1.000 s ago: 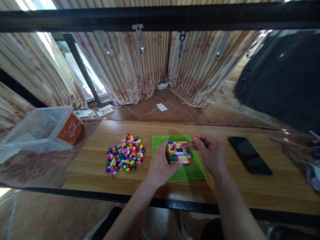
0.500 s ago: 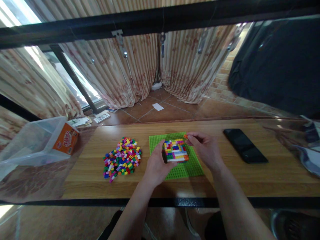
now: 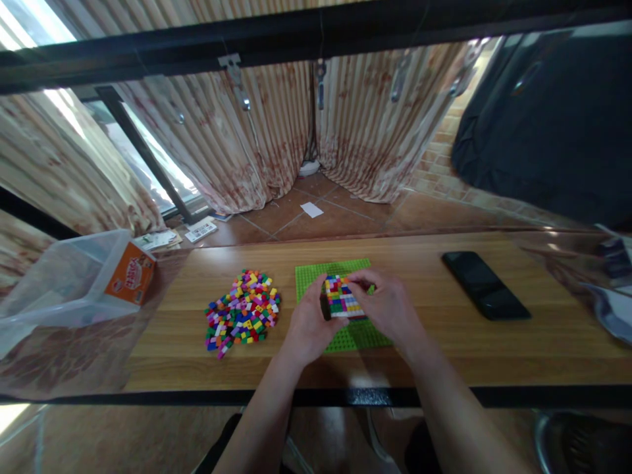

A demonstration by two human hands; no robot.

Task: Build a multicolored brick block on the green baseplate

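A block of many-coloured toy bricks sits over the green baseplate. My left hand grips this block from its left side, thumb at the near edge and fingers at the far corner. Over the right part of the block, my right hand has its fingertips pinched at the top surface. An orange toy brick shows at those fingertips, mostly hidden by them. The right side of the block is covered by the same hand.
A loose pile of small coloured bricks lies on the wooden table to the left. A black phone rests at the right. Beyond the table's left end stands a clear plastic bin with an orange label.
My right hand has moved left with the orange brick, from beside the block's far right corner to its top. My left hand keeps its hold.
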